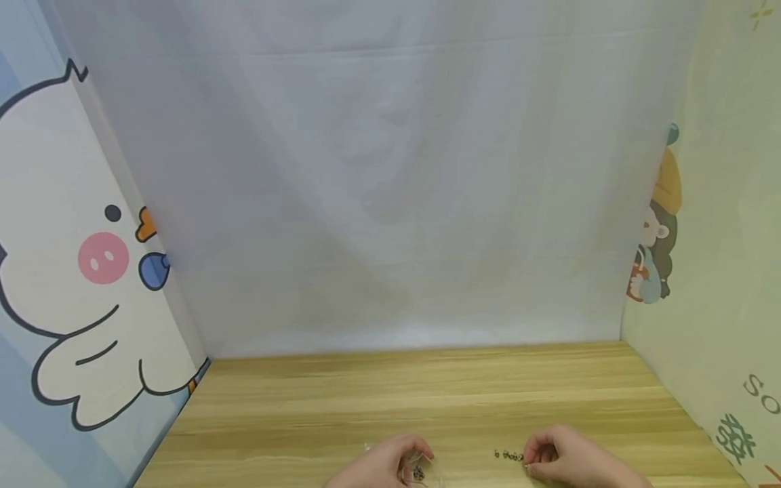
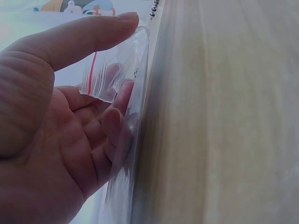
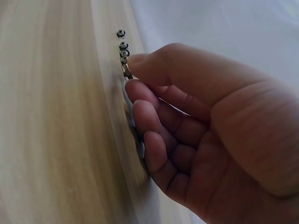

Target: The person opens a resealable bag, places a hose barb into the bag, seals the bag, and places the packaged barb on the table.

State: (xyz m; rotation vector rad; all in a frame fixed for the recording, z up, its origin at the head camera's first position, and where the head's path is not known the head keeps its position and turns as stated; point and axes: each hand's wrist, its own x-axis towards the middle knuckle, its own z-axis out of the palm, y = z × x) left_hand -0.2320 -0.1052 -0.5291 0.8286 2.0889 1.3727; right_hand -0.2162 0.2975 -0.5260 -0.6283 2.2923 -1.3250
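Note:
My left hand (image 1: 387,464) holds a clear zip bag (image 2: 133,53) at the tabletop, thumb over its top edge and fingers curled behind it. A red line runs along the bag's seal in the left wrist view. Several small dark metal pieces (image 1: 417,473) show inside the bag. To the right, my right hand (image 1: 564,455) pinches a small metal piece (image 3: 127,71) between thumb and index finger, with the other fingers curled in. It is at the near end of a short row of small, round, nut-like metal pieces (image 3: 123,45) on the table.
The wood-grain table (image 1: 342,396) carries the bag and the row of pieces. A pale cloth (image 1: 390,203) hangs behind it. Printed panels stand at both sides, a white cartoon bird (image 1: 55,224) on the left one and a cartoon figure (image 1: 662,251) on the right.

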